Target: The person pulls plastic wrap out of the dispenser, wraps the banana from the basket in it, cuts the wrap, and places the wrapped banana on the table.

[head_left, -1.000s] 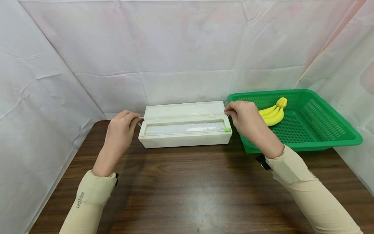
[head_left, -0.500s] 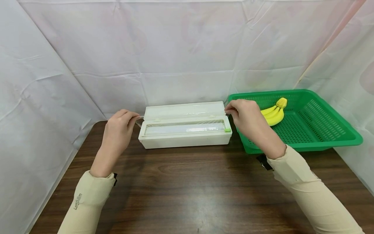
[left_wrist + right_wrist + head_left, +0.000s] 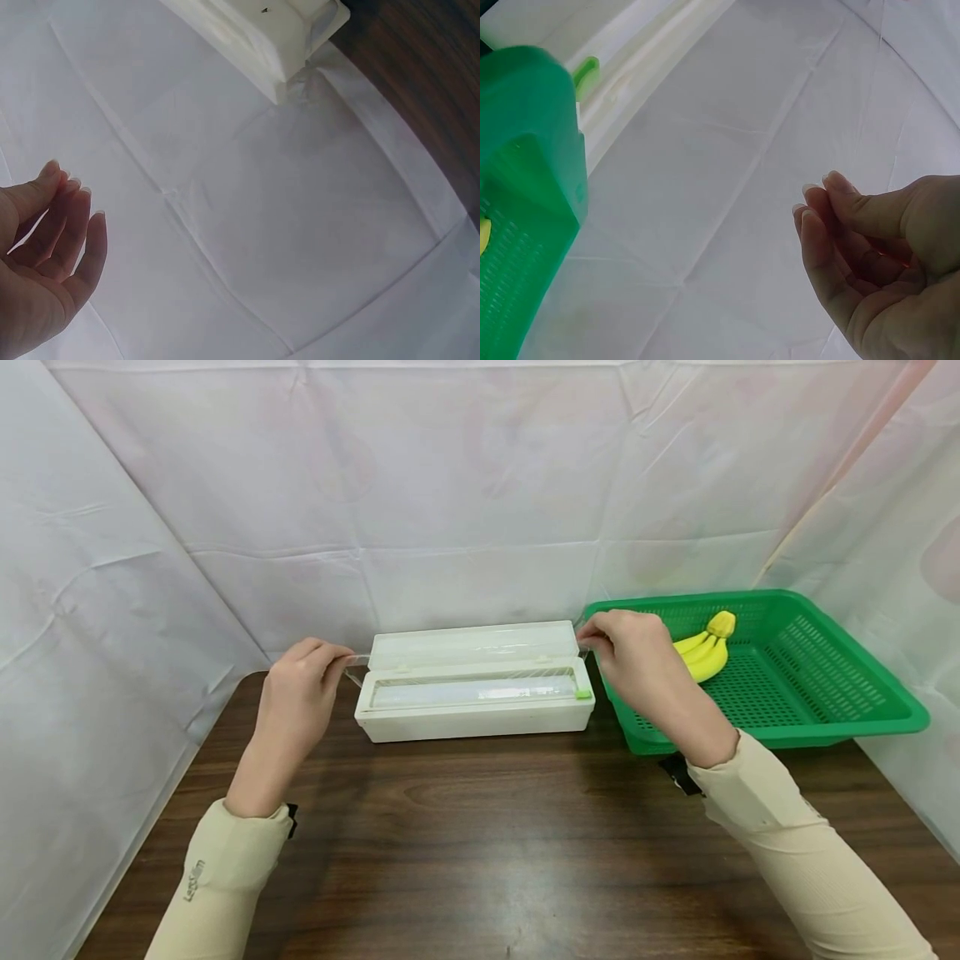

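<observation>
A white cling film dispenser box (image 3: 476,724) sits at the back of the table, its lid (image 3: 468,643) raised behind it. Through the window in its top a pale roll (image 3: 450,693) shows, and a green slider (image 3: 582,694) marks the right end. Clear cling film (image 3: 359,661) stretches across above the box, faint in the head view. My left hand (image 3: 296,689) pinches its left edge between thumb and fingertips, just beyond the box's left end. At the opposite end my right hand (image 3: 633,664) pinches the other edge, over the basket's near-left rim.
A green plastic basket (image 3: 862,724) stands to the right of the box, with yellow bananas (image 3: 705,660) in it, partly behind my right hand. White curtain-like sheeting (image 3: 480,485) hangs close behind and at both sides of the dark wooden table (image 3: 465,843).
My left hand has drifted slightly left and up, and the right hand slightly up, both keeping their pinch on the cling film. The box and the basket have stayed put.
</observation>
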The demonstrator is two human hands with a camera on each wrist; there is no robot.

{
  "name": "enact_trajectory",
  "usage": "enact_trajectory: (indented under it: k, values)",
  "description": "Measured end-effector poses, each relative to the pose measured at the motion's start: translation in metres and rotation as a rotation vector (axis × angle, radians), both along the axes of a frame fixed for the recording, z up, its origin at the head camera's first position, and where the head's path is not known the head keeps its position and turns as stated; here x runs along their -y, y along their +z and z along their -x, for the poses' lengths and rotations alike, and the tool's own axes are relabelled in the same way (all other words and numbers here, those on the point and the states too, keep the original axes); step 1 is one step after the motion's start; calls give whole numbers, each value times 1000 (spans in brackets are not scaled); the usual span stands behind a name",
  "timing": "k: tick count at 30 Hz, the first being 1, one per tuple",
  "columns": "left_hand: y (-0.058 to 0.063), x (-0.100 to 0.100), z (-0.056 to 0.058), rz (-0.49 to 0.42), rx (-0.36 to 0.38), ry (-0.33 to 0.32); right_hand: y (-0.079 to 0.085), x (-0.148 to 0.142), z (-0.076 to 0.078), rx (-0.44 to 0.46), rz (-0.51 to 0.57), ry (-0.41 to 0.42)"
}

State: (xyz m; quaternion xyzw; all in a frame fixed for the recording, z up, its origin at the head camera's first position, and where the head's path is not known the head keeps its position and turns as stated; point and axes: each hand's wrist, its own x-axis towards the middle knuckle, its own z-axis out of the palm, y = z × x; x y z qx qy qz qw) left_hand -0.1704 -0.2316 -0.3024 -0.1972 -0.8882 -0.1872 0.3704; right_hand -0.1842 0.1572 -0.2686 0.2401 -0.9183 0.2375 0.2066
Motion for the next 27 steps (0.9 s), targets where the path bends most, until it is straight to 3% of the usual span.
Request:
enact_trajectory:
  k: [27]
  values:
    - [14,-3,-8,-15,-57,-5,11,-4,-8,-47,30,2]
